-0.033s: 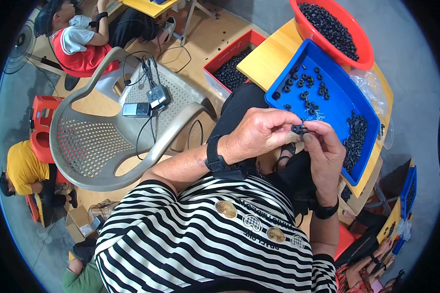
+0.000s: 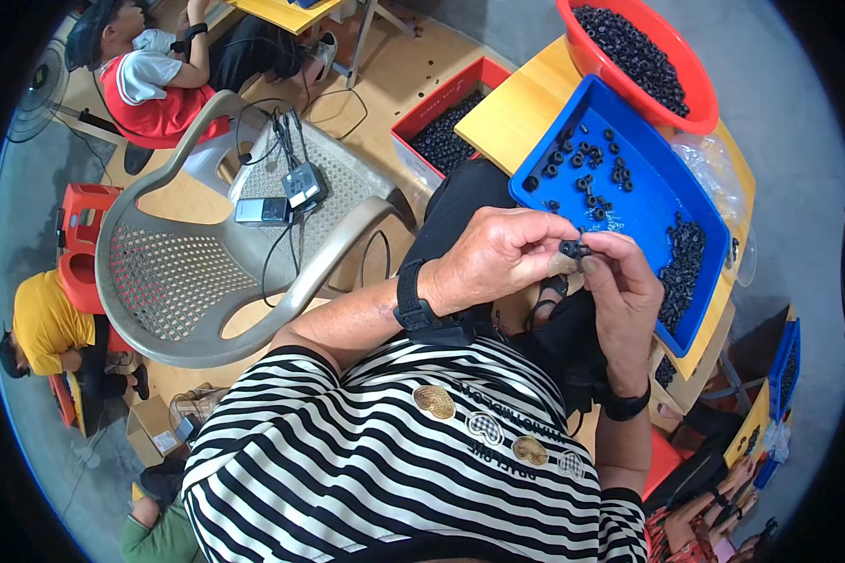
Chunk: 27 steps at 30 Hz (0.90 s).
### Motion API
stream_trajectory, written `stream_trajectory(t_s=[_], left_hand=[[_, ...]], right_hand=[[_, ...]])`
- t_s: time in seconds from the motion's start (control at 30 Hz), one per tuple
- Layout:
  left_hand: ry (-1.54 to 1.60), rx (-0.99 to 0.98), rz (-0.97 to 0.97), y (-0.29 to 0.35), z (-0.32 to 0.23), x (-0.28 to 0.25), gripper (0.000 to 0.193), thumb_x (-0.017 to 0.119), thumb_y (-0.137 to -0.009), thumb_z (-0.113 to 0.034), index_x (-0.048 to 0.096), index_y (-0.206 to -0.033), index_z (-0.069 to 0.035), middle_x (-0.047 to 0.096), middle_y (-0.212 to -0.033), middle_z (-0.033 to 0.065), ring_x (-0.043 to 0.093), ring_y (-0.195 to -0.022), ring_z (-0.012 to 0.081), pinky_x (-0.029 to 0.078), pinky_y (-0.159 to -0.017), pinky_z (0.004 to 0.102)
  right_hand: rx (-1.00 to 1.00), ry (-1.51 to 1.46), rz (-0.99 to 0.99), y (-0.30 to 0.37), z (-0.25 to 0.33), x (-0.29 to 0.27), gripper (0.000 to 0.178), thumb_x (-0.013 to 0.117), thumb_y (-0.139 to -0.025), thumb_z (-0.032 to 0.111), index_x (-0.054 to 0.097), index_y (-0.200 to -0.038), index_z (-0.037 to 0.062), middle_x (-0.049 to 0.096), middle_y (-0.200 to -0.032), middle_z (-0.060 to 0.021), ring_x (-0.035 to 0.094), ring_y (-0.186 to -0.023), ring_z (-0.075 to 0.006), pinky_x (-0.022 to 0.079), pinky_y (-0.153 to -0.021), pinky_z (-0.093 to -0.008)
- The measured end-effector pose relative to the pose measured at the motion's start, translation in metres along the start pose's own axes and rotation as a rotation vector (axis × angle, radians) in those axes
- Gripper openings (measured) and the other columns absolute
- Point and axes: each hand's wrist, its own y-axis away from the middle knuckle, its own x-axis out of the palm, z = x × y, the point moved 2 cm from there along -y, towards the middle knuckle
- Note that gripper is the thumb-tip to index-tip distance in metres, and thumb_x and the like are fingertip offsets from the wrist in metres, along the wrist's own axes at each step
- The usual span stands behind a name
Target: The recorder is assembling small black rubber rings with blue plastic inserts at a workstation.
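Black part (image 2: 570, 249) is pinched between left hand (image 2: 499, 246) and right hand (image 2: 629, 293), close together near the tray (image 2: 652, 183), presumably for steadiness with loose rings (image 2: 620, 175) in reach.

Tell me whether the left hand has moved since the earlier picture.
No. Judged against the blue tray, the left hand shows no visible shift in any direction; both sit in the same places in the head view.
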Motion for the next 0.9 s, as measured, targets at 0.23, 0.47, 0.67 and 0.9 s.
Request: stream_trajectory(t_s=[0.23,0.47,0.67,0.9], left_hand=[[-0.008,-0.033,0.052,0.001,0.001,-0.002,0.024,0.072,-0.075,-0.006,0.066,-0.098,-0.004,0.062,-0.071,0.0040,0.059,-0.063,0.0093,0.049,-0.058,0.0225],[-0.028,-0.028,0.053,0.000,0.002,-0.003,0.022,0.071,-0.076,-0.006,0.066,-0.097,-0.003,0.063,-0.073,0.0044,0.059,-0.064,0.0089,0.049,-0.059,0.0225],[-0.040,0.131,0.055,-0.001,0.001,-0.002,0.025,0.071,-0.073,-0.005,0.065,-0.097,-0.002,0.063,-0.075,0.0051,0.061,-0.065,0.0150,0.049,-0.060,0.0255],[-0.050,0.291,0.098,-0.004,0.007,-0.004,0.026,0.072,-0.071,-0.005,0.065,-0.095,-0.002,0.059,-0.076,0.0050,0.058,-0.067,0.0167,0.046,-0.061,0.0265]], right_hand=[[-0.268,0.366,0.027,-0.007,0.014,0.004,0.018,0.059,-0.081,-0.007,0.063,-0.095,0.0015,0.061,-0.092,-0.0079,0.059,-0.078,-0.0145,0.048,-0.070,-0.0246],[-0.327,0.375,0.033,-0.008,0.010,0.001,0.015,0.061,-0.080,-0.005,0.064,-0.093,0.0014,0.062,-0.091,-0.0078,0.060,-0.078,-0.0157,0.048,-0.069,-0.0252],[0.180,-0.349,0.072,-0.008,-0.003,-0.003,0.017,0.064,-0.084,0.005,0.056,-0.098,0.0027,0.060,-0.086,-0.0040,0.059,-0.073,-0.0101,0.048,-0.063,-0.0208],[0.430,-0.449,0.282,-0.006,-0.015,-0.010,0.031,0.067,-0.084,0.021,0.057,-0.107,0.0014,0.060,-0.085,-0.0040,0.056,-0.066,-0.0095,0.046,-0.061,-0.0202]])
